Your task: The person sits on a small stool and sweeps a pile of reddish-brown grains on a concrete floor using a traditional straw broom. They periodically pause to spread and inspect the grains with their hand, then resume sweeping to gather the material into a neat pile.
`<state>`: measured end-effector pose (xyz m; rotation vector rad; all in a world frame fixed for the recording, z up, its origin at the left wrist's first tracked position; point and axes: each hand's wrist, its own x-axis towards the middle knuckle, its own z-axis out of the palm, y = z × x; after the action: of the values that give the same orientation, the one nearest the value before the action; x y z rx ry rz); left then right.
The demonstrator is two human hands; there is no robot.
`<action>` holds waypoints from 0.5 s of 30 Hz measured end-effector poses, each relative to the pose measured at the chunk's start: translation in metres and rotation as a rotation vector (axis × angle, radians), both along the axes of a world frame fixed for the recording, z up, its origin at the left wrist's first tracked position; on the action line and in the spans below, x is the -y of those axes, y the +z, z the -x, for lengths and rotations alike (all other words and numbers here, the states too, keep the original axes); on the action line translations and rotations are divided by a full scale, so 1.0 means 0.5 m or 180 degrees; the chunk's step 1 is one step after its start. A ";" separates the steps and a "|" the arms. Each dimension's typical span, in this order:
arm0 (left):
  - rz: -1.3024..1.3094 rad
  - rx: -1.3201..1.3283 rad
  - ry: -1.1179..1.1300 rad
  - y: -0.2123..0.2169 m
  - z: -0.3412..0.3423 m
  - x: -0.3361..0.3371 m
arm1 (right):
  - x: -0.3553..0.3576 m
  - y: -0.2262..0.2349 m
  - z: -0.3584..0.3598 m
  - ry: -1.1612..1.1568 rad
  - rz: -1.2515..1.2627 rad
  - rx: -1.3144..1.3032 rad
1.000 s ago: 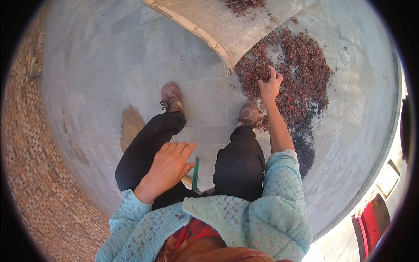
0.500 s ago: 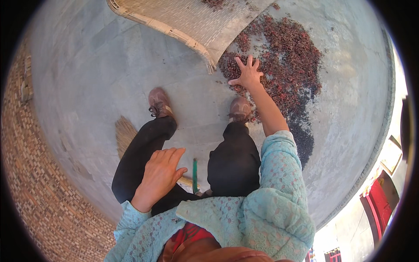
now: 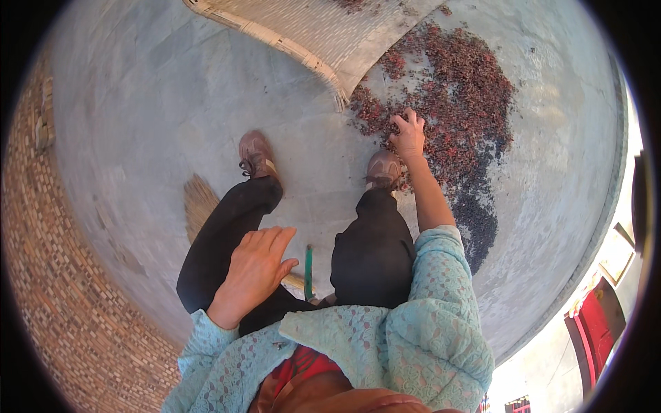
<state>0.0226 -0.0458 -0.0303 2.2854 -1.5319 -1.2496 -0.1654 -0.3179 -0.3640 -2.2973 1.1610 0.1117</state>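
A loose pile of dried red husks (image 3: 454, 89), like Sichuan peppercorns, lies on the concrete ahead to the right, with small black seeds (image 3: 475, 220) along its near side. At the pile's near left edge, my right hand (image 3: 409, 138) has its fingers curled down into the husks; the fingertips are partly hidden. My left hand (image 3: 253, 267) is held in front of my left thigh, fingers extended and thumb apart, holding nothing. Just left of the pile lies the corner of a large woven wicker tray (image 3: 303, 34) with a bound rim, a few husks on it.
My brown shoes (image 3: 256, 155) stand on the grey concrete floor (image 3: 151, 103), the right one close to the husks. A straw broom (image 3: 198, 199) lies beside my left leg. Between my legs is a green stick-like piece (image 3: 308, 272). Brick paving (image 3: 82, 303) runs along the left.
My right hand has drawn back toward me, its spread fingers now curled into the husks. The left hand has barely moved. The whole view has shifted slightly.
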 end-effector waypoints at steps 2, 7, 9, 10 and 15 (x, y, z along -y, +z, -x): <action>0.0019 0.0031 -0.0002 0.002 0.001 0.000 | 0.007 0.005 0.004 -0.0394 0.0050 0.0271; 0.0097 0.0051 -0.0042 0.006 0.002 0.004 | 0.056 -0.032 0.059 -0.1800 -0.0637 0.1708; 0.0137 0.0064 -0.0065 0.006 0.005 0.003 | 0.079 -0.027 0.092 -0.2897 -0.2297 0.2690; 0.0155 0.0090 -0.0059 0.008 0.007 0.002 | 0.086 -0.013 0.092 -0.3147 -0.2624 0.3024; 0.0125 0.0162 -0.0094 0.016 0.017 0.002 | 0.086 0.064 0.132 -0.3345 -0.3625 0.3869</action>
<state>0.0141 -0.0469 -0.0222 2.2954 -1.5980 -1.1661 -0.2312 -0.3609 -0.3320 -0.3600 0.9767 -0.7116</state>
